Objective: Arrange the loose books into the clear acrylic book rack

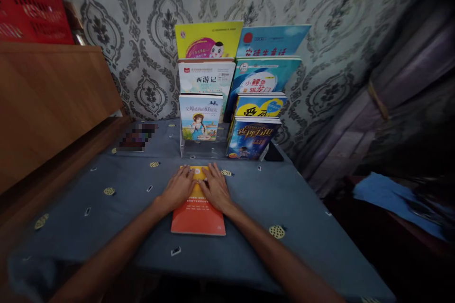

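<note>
An orange book lies flat on the blue-grey tablecloth, just in front of a tiered book stand. My left hand rests flat on the book's upper left part, fingers stretched out. My right hand lies flat beside it on the upper right part, fingers also extended. Neither hand grips anything. The stand holds several upright children's books in two columns.
A wooden cabinet runs along the left with a red crate on top. Patterned wallpaper is behind the stand. A dark curtain hangs at the right, with a blue cloth below it. The table edge drops off at the right.
</note>
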Demonstrator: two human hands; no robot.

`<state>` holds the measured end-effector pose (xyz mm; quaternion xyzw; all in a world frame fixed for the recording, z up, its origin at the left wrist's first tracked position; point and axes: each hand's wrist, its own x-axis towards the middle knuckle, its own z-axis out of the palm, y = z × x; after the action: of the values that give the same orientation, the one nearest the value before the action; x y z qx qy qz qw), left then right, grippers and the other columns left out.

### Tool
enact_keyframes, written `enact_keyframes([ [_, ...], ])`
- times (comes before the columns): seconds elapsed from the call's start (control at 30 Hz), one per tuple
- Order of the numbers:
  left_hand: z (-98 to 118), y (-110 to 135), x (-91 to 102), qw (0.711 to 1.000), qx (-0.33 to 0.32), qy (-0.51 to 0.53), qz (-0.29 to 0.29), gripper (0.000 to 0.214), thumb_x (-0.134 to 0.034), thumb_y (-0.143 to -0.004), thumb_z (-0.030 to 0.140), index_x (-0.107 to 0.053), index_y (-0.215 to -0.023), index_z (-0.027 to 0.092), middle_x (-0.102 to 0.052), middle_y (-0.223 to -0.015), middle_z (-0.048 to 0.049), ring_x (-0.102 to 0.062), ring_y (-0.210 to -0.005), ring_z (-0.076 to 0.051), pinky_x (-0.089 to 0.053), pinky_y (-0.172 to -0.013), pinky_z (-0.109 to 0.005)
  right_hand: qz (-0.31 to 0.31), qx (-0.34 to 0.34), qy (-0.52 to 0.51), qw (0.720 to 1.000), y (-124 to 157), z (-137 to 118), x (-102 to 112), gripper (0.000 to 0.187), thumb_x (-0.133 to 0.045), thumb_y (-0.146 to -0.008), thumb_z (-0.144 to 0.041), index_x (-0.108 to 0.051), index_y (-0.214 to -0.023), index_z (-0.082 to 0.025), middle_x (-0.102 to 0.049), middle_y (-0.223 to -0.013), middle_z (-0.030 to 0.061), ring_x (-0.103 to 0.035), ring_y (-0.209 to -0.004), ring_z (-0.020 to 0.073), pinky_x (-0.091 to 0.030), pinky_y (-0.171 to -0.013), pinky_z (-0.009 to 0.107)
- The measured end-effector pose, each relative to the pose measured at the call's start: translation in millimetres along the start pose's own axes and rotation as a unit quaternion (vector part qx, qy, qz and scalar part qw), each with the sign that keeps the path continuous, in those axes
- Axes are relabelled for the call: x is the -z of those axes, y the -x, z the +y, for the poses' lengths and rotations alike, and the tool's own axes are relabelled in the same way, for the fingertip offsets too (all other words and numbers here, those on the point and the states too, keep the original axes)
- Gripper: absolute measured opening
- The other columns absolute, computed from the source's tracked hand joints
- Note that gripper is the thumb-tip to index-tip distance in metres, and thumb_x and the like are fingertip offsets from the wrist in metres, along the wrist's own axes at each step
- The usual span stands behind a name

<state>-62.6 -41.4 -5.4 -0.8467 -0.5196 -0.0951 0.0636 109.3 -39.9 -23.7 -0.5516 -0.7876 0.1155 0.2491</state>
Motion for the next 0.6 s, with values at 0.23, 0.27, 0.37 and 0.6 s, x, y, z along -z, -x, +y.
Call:
enact_keyframes([
  [0.23, 3.8, -5.6, 0.5, 1.000, -0.020, -0.017, -0.008, 0.040, -0.035, -0.099, 0.021, -0.048, -0.135, 0.009, -0.054, -0.140, -0.0228, -0.049, -0.134, -0.029, -0.038, -0.112, -0.049, 0.011, 0.024, -0.013, 1.000, -1.8, 6.6, -0.9, 0.046, -0.049, -0.095, -0.032, -0.057, -0.136, -0.012, -0.046, -0.152, 0.0187, -0.032, -0.147, 0.0301, -0.030, -0.118, 0.050],
  [0.27, 4.5, -7.6, -0.6, 1.000, -0.018, -0.010, -0.006, 0.040, -0.035, -0.099, 0.020, -0.048, -0.135, 0.010, -0.054, -0.140, -0.0219, -0.049, -0.134, -0.029, -0.038, -0.112, -0.048, 0.012, 0.027, -0.015, 0.999, -2.9, 8.6, -0.4, 0.046, -0.049, -0.095, -0.031, -0.057, -0.135, -0.012, -0.047, -0.151, 0.0182, -0.034, -0.146, 0.0294, -0.030, -0.118, 0.050],
  [0.37, 7.0, -16.6, -3.2, 0.999, -0.016, 0.028, 0.004, 0.038, -0.036, -0.098, 0.021, -0.051, -0.132, 0.013, -0.056, -0.138, -0.0181, -0.051, -0.131, -0.027, -0.041, -0.109, -0.046, 0.019, 0.034, -0.031, 0.999, -7.2, 16.3, 2.3, 0.044, -0.048, -0.092, -0.025, -0.059, -0.133, -0.012, -0.053, -0.146, 0.0174, -0.042, -0.141, 0.0281, -0.032, -0.117, 0.050],
  [0.6, 13.6, -40.8, -5.9, 0.993, -0.053, 0.103, 0.018, 0.032, -0.040, -0.097, 0.021, -0.057, -0.124, 0.015, -0.065, -0.125, -0.0129, -0.060, -0.117, -0.024, -0.044, -0.105, -0.043, 0.027, 0.060, -0.077, 0.995, -14.5, 30.2, 8.3, 0.044, -0.046, -0.088, -0.016, -0.062, -0.130, -0.016, -0.062, -0.136, 0.0135, -0.053, -0.130, 0.0249, -0.035, -0.115, 0.049],
])
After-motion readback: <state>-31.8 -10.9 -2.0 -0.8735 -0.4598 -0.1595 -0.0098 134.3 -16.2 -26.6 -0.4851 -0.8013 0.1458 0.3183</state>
